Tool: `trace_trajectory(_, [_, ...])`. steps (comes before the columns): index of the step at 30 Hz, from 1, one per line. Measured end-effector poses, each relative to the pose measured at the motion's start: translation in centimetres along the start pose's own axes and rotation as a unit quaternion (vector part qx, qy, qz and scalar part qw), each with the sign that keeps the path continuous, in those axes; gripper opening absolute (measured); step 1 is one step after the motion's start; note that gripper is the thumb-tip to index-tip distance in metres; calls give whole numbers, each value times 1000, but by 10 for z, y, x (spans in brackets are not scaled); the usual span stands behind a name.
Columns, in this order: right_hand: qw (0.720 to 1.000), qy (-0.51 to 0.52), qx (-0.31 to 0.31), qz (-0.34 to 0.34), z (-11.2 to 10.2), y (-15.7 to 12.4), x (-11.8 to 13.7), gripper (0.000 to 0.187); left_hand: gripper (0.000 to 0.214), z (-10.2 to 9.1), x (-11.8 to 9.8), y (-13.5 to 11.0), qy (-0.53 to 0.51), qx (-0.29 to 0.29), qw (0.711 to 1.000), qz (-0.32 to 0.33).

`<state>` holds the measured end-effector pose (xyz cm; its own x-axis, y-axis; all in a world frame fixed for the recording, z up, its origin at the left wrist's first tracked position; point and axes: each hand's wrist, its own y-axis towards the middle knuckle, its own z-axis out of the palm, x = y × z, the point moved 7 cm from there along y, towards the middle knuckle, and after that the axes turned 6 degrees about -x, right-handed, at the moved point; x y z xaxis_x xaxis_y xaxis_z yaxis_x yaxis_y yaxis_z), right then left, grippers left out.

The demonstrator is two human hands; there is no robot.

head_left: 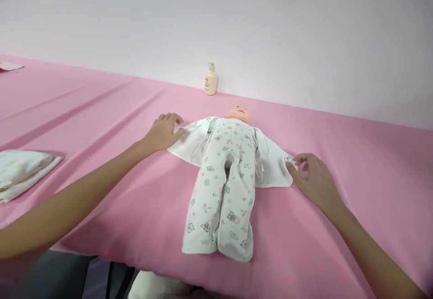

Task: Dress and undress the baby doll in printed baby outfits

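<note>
A baby doll (239, 111) lies on its back, its head toward the wall. Printed baby pants (211, 172) with small green figures cover its body up to the chest. From under them a white baby shirt (272, 163) spreads out to both sides. My left hand (167, 130) is closed at the outer edge of the shirt's left part, thumb and fingertips on the cloth. On the other side, the right corner of the shirt is pinched between thumb and fingers of my right hand (313, 179). The doll's arms are hidden.
Pink cloth (135, 213) covers the table up to the pale wall (216, 24). A cream pump bottle (210, 80) stands at the back. Folded printed cloth (25, 170) lies at the left, and a flat item (10, 66) farther back.
</note>
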<state>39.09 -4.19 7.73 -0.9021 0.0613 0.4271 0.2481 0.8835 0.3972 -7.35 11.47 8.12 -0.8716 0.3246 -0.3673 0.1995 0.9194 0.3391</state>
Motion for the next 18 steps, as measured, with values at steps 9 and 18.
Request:
trace_trajectory(9, [993,77,83,-1,67,89,41,56,37,44,-53,71,-122,38,989,74])
trace_trajectory(18, [985,91,94,114,94,133,14,28,30,73,3,108,-64,80,989,-104])
